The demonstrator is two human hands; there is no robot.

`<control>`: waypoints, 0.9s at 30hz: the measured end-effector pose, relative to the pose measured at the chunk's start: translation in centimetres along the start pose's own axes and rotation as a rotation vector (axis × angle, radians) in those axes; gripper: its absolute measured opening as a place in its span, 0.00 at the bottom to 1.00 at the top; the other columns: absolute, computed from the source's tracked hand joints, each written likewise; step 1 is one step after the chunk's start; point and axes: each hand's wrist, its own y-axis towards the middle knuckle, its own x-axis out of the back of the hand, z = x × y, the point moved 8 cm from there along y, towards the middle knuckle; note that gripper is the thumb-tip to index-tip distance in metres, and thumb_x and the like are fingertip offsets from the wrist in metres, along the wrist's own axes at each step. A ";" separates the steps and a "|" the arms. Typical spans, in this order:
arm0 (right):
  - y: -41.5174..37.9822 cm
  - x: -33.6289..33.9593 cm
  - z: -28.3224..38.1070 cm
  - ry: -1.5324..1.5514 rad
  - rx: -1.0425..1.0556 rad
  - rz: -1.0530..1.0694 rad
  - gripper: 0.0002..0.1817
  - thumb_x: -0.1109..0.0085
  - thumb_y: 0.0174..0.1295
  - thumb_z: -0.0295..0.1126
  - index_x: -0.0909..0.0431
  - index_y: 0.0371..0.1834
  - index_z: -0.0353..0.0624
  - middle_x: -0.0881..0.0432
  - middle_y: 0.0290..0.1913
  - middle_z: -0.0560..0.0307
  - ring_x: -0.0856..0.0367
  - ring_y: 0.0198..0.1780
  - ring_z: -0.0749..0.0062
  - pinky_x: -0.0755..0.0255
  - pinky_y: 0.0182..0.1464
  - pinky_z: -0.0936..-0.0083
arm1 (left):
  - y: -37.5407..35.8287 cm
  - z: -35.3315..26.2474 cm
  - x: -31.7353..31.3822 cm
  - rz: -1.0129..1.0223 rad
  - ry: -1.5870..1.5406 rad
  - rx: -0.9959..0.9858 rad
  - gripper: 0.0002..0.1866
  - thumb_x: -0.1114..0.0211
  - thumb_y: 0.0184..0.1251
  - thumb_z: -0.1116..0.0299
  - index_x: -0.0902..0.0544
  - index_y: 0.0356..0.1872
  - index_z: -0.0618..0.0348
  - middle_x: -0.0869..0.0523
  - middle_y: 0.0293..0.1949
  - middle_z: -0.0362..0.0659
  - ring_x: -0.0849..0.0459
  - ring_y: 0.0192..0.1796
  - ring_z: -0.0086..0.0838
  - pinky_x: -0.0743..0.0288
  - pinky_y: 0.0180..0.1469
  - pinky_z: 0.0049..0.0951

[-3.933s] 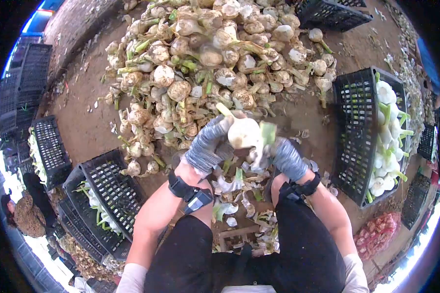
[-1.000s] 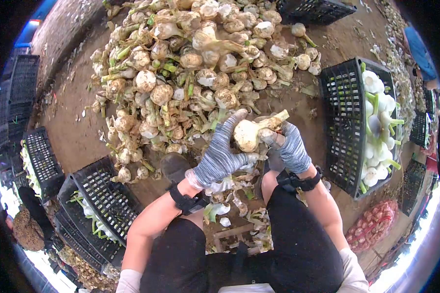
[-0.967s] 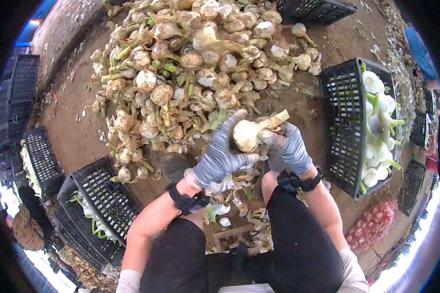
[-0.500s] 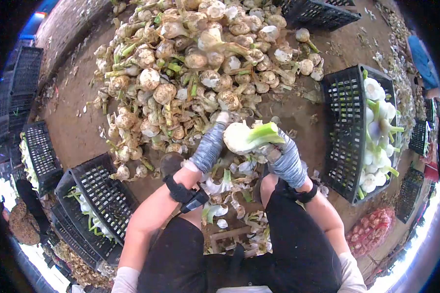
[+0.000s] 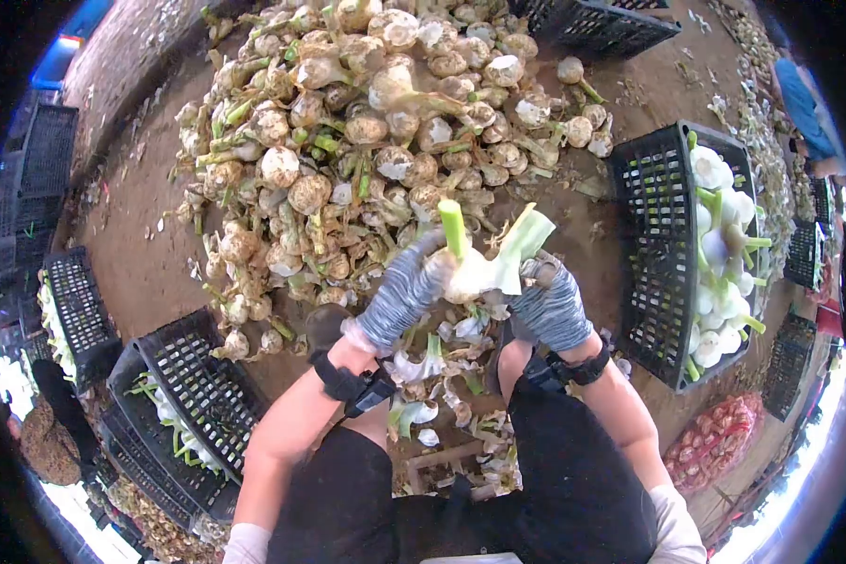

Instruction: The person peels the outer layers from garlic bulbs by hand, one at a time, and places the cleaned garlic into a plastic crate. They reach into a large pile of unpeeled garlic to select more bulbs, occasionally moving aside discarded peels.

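Peelings [image 5: 442, 376] are strewn on the ground between the knees, just below both gloved hands. Above them a pale fennel bulb [image 5: 470, 268] with cut green stalks pointing up is held: the left hand [image 5: 399, 296] is wrapped around its left side, and the right hand [image 5: 550, 305] is clamped on its right side, fingers closed against an outer layer. To the right a black crate [image 5: 653, 244] with cleaned white bulbs is set; to the lower left, stacked crates [image 5: 197, 376] are seen. Beyond the hands a large pile of dirty bulbs [image 5: 367, 122] is heaped on the dirt floor.
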 end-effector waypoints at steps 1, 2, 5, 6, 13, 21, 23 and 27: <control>0.1 0.2 0.5 -0.193 0.022 -0.007 0.16 0.48 0.58 0.25 0.28 0.50 0.33 0.20 0.43 0.55 0.19 0.43 0.70 0.24 0.47 0.75 | 0.4 -1.6 0.9 -0.125 0.179 -0.202 0.24 0.32 0.57 0.56 0.23 0.47 0.63 0.20 0.42 0.42 0.22 0.41 0.23 0.27 0.42 0.25; 0.2 0.3 1.0 -0.387 0.043 -0.019 0.16 0.48 0.58 0.25 0.28 0.50 0.33 0.20 0.43 0.55 0.19 0.43 0.70 0.25 0.46 0.76 | 0.3 -1.8 1.2 -0.124 0.176 -0.205 0.24 0.32 0.57 0.56 0.23 0.47 0.63 0.20 0.42 0.42 0.22 0.41 0.23 0.27 0.42 0.25; 0.1 1.7 -1.9 -0.098 -0.185 -0.048 0.12 0.49 0.60 0.27 0.25 0.45 0.33 0.19 0.37 0.58 0.22 0.36 0.78 0.27 0.39 0.80 | -0.4 -4.2 1.0 -0.167 0.678 -0.201 0.14 0.28 0.51 0.68 0.18 0.38 0.60 0.16 0.37 0.42 0.20 0.40 0.25 0.27 0.47 0.27; 0.0 1.9 -2.0 -0.095 -0.188 -0.047 0.12 0.49 0.60 0.27 0.25 0.45 0.33 0.19 0.37 0.58 0.22 0.36 0.78 0.27 0.39 0.80 | -0.4 -4.1 0.9 -0.168 0.680 -0.198 0.14 0.28 0.51 0.68 0.18 0.38 0.60 0.16 0.37 0.42 0.20 0.40 0.25 0.27 0.47 0.27; 1.5 1.3 0.1 0.328 -0.305 -0.074 0.13 0.53 0.62 0.32 0.25 0.45 0.37 0.19 0.34 0.59 0.21 0.35 0.79 0.24 0.34 0.81 | -0.2 -4.3 0.3 0.193 0.333 -0.121 0.12 0.27 0.49 0.69 0.16 0.35 0.58 0.17 0.37 0.42 0.21 0.45 0.27 0.28 0.50 0.29; 1.8 5.0 -7.3 0.030 -0.351 -0.096 0.12 0.55 0.65 0.31 0.24 0.46 0.39 0.19 0.39 0.61 0.22 0.38 0.82 0.27 0.42 0.83 | -1.5 -1.2 -0.4 0.323 -0.454 0.114 0.19 0.27 0.47 0.59 0.19 0.38 0.57 0.20 0.42 0.42 0.23 0.45 0.30 0.31 0.47 0.24; 0.0 2.8 -5.8 -0.152 -0.421 0.116 0.16 0.51 0.62 0.32 0.27 0.50 0.36 0.20 0.44 0.54 0.22 0.43 0.73 0.27 0.46 0.78 | -1.2 0.3 1.3 0.132 -0.691 0.190 0.17 0.31 0.54 0.65 0.22 0.44 0.58 0.21 0.44 0.44 0.22 0.50 0.32 0.28 0.52 0.30; -2.5 4.5 -2.2 0.530 -0.441 0.005 0.27 0.46 0.53 0.33 0.33 0.56 0.29 0.24 0.52 0.41 0.21 0.49 0.58 0.26 0.52 0.68 | -0.4 3.0 3.4 -0.073 -0.915 0.266 0.14 0.37 0.61 0.72 0.24 0.46 0.66 0.20 0.47 0.48 0.20 0.50 0.33 0.22 0.53 0.28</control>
